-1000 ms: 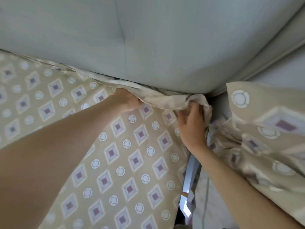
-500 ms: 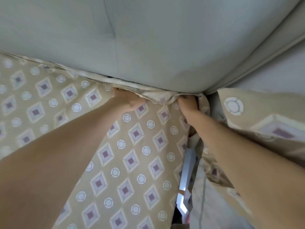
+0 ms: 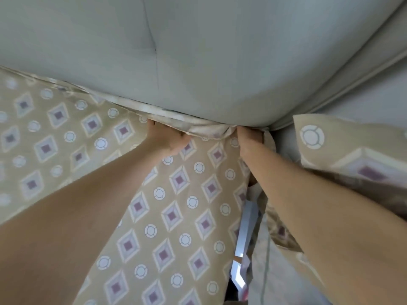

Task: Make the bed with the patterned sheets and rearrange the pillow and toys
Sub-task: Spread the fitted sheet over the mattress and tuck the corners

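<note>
A pale grey-green upholstered panel (image 3: 220,51) with a stitched vertical seam fills the upper half of the view. Below it spreads the tan patterned sheet (image 3: 180,208), a smooth cloth printed with mauve-centred diamonds and white rings, lying flat from the left edge to the middle. Its far edge is rolled into a pale hem (image 3: 198,127) that sits in the crevice under the panel.

On the right a loose fold of the same print (image 3: 352,150) hangs close to the camera, blurred; whether it is one piece with the flat sheet cannot be told.

Both bare forearms reach to the crevice. The left hand (image 3: 167,138) is curled on the hem, thumb against the cloth, fingertips hidden beneath the roll. The right hand (image 3: 248,138) sits just beside it at the sheet's corner, fingers curled round bunched cloth and pushed in under the panel.

Between flat sheet and loose fold runs a narrow dark gap (image 3: 231,289) – something white (image 3: 251,216) shows inside it, too unclear to name.
</note>
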{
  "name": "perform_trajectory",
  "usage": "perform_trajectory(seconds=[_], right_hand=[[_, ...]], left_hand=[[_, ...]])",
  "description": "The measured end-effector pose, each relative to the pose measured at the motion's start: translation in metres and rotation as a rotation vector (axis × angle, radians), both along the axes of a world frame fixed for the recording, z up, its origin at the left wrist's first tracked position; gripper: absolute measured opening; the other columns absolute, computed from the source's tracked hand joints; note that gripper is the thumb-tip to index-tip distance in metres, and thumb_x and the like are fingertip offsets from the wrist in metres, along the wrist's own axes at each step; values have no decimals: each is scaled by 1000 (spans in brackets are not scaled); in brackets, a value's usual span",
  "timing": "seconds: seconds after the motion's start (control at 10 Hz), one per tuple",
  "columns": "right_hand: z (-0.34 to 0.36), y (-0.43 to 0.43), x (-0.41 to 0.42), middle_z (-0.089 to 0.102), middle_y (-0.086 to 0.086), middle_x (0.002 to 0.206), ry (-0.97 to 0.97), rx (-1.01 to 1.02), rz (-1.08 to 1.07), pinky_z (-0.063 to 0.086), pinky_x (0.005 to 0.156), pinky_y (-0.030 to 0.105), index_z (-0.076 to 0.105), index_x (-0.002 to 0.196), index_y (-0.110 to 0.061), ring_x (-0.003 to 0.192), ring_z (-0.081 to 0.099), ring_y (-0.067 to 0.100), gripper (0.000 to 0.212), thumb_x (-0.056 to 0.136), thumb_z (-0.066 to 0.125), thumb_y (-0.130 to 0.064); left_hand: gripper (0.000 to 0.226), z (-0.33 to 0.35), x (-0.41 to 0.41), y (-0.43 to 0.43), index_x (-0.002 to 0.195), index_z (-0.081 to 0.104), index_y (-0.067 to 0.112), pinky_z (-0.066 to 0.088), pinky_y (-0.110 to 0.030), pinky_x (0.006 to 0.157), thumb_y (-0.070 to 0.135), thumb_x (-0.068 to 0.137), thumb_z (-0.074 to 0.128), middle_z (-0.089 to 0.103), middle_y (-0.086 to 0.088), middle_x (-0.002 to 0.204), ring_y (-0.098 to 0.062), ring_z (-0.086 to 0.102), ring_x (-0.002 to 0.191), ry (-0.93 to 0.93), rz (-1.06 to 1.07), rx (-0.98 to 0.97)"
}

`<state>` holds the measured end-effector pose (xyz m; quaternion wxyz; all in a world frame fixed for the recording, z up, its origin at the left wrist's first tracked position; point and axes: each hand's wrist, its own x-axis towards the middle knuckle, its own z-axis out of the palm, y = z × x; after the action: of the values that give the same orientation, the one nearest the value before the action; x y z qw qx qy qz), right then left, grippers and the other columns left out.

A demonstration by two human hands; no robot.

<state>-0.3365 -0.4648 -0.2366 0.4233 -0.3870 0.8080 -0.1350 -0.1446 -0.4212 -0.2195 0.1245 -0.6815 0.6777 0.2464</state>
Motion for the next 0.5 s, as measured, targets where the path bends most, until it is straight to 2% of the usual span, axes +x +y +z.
perform_trajectory(seconds=[0.1,0.2,0.3,0.4,0.5], right_hand=[[-3,4,0,44,8,145,-118,55,-126,40,93,25,45,136,-8,132,42,26,41,102,35,-28],[-3,25,4,53,17,132,148,18,45,39,96,36,52,127,-3,121,49,33,40,101,31,-24],[-5,71,11,55,18,127,354,-330,39,35,96,39,55,124,-3,118,48,33,36,97,41,-22],[-9,109,17,46,11,140,461,-608,370,30,109,45,49,131,-8,128,39,30,42,90,45,-14],[-10,105,15,38,0,147,597,-542,684,23,110,59,44,139,-19,137,32,24,55,84,36,-23]], left_hand=[[50,-11,16,19,144,32,15,7,-47,116,39,100,27,31,-13,149,-32,19,140,11,-57,-168],[43,-7,30,50,134,39,3,25,-42,112,23,96,37,31,-20,142,-39,28,134,186,7,-373],[54,-2,36,75,144,27,3,32,-36,107,9,94,44,22,-24,148,-36,26,137,327,188,-523],[56,-6,38,66,149,21,7,19,-37,115,14,96,38,15,-18,155,-32,14,144,294,163,-428],[55,-15,42,43,151,17,10,5,-38,120,21,100,32,10,-6,159,-25,4,147,201,131,-274]])
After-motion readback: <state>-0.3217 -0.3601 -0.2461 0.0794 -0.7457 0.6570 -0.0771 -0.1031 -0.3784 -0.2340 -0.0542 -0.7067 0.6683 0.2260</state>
